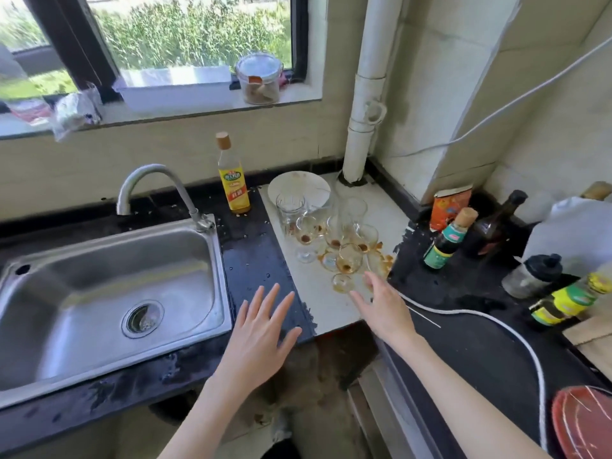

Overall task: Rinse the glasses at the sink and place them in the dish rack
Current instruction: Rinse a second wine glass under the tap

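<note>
Several dirty stemmed glasses with brown dregs stand clustered on a white counter patch (318,293). The nearest stemmed glass (348,260) stands upright, its round foot (343,282) ringed by brown stains. A clear glass mug (290,208) stands behind them. My right hand (381,306) hovers with fingers spread just to the right of the nearest glass's foot, holding nothing. My left hand (261,332) hangs open, fingers straight, over the dark counter strip beside the steel sink (109,293). The curved faucet (159,190) is not running. No dish rack is in view.
A yellow-labelled bottle (231,180) and a white plate (299,190) stand behind the glasses. Sauce bottles (447,240) and a jug crowd the right counter. A white cable (480,319) snakes across it. A red basket (586,422) sits at the bottom right. A white pipe (364,94) rises in the corner.
</note>
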### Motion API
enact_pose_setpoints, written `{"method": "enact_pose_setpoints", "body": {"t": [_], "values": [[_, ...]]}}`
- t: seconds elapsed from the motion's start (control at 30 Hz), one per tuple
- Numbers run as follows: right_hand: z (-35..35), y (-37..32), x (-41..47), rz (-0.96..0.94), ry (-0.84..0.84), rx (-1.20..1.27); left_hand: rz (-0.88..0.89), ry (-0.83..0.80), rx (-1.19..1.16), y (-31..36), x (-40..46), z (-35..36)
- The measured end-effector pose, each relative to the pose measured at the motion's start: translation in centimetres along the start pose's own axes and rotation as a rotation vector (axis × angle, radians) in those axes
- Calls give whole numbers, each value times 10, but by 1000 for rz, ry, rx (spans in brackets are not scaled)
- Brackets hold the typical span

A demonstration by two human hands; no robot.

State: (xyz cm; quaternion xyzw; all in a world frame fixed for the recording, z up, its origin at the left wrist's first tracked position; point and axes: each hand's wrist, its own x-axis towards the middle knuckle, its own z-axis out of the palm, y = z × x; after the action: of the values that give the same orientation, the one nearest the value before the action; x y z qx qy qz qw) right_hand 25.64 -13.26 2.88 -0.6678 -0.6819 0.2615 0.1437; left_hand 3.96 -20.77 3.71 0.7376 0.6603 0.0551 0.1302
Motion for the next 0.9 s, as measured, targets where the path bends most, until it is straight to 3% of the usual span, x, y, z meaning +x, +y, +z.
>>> {"method": "enact_pose_setpoints", "body": {"t": [0.2, 0.47, 0.73, 0.9], "values": [[18, -2, 76, 227, -17, 161, 133, -23, 75, -37, 76, -14], [31, 2, 109, 268, -43, 250, 138, -112, 11, -51, 115, -9], [18, -21, 107, 35, -296, 291, 12, -116, -147, -48, 109, 9], [24, -78, 114, -176, -517, 387, -62, -9, -395, -58, 93, 1]]}}
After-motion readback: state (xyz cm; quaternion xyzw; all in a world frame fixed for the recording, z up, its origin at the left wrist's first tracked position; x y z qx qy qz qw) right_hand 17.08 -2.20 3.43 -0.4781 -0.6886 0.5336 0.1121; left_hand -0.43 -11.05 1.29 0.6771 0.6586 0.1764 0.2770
